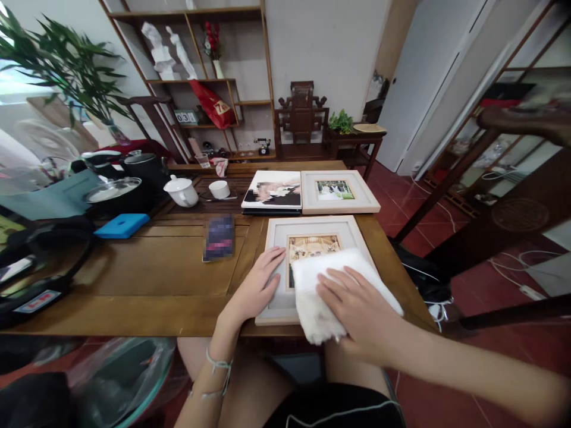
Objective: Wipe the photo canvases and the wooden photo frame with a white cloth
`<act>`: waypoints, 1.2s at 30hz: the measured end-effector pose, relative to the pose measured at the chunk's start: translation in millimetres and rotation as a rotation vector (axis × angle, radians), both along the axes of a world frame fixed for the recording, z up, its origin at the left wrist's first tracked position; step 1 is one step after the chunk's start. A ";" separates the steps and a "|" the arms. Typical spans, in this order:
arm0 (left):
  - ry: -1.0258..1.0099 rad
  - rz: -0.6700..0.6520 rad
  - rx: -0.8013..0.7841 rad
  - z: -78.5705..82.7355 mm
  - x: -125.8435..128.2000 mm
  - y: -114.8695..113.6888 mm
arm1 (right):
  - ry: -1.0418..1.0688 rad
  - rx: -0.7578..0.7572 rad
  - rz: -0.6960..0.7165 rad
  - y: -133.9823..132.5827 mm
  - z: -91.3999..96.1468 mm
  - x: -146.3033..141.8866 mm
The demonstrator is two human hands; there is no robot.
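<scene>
A pale picture frame (307, 229) lies flat near the front right edge of the wooden table (165, 279). My left hand (256, 288) rests flat on the frame's left border, fingers stretched out. My right hand (357, 309) presses flat, fingers spread, on a white cloth (312, 297) that covers the frame's lower right part and hangs over the table edge.
Behind lie a second pale frame (339, 192) and a photo print on a dark base (273, 191). A dark booklet (219, 238), a blue pad (121, 226), a white teapot (182, 191), a cup (219, 189) and black kettles (134, 172) stand left. A shelf (200, 77) and carved chair (302, 116) line the back wall.
</scene>
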State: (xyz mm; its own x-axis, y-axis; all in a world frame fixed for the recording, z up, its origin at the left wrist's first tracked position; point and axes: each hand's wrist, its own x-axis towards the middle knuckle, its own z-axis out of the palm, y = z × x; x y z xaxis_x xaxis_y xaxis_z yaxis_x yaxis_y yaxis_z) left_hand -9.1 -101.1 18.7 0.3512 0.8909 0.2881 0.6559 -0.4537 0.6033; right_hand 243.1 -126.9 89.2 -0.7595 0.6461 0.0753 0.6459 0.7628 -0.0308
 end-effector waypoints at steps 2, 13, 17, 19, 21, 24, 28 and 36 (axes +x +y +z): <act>0.004 -0.008 0.007 -2.4 -0.9 0.5 | -0.011 0.084 -0.065 25.1 -16.9 1.1; 0.005 -0.009 -0.003 1.5 0.0 0.1 | -0.008 0.273 -0.256 104.8 -35.3 18.6; -0.007 0.001 -0.015 3.7 0.9 -0.6 | -0.061 0.147 -0.160 49.0 -28.2 17.3; -0.010 0.001 -0.014 3.9 1.1 -0.6 | -0.049 0.064 -0.070 17.1 -19.6 17.3; -0.011 0.005 -0.014 3.6 1.3 -0.5 | -0.019 0.005 -0.003 -6.7 -10.2 15.8; -0.005 0.010 -0.016 3.2 1.6 -0.5 | 0.058 -0.051 0.036 -14.8 -5.6 10.6; -0.006 0.004 -0.011 4.3 2.1 -1.5 | 0.121 -0.034 -0.018 21.0 -22.3 4.3; 0.008 0.006 -0.015 1.6 1.4 -2.2 | 0.041 0.147 -0.296 100.2 -32.6 -7.2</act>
